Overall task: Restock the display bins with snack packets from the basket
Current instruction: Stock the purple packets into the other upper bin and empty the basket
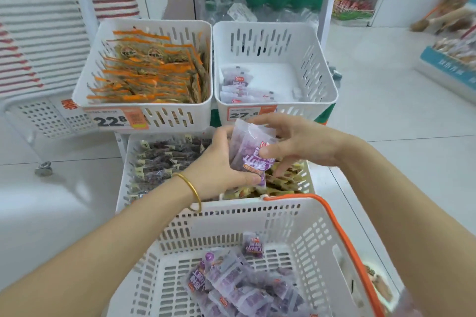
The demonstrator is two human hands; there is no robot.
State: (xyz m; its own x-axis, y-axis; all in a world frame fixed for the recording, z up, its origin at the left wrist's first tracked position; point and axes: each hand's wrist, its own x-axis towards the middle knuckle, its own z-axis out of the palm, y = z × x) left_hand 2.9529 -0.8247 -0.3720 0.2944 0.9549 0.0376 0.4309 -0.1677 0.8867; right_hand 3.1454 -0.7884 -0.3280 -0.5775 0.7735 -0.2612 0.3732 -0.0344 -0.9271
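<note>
Small stack of purple-and-clear plastic snack packets [251, 154] gripped between both hands, left hand [216, 165] curled round its left side, right hand [301, 141] thumb on front, past the white slotted orange-handled basket [309, 239] far rim, before the upper-right white slotted bin [322, 85].

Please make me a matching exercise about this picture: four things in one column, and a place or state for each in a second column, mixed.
1. orange packets
2. held purple packets
3. basket
4. upper right bin

A. gripped by left hand and right hand
B. holds few purple packets
C. fill the upper left bin
D. has an orange handle

Pairs: 1-C, 2-A, 3-D, 4-B.
</note>
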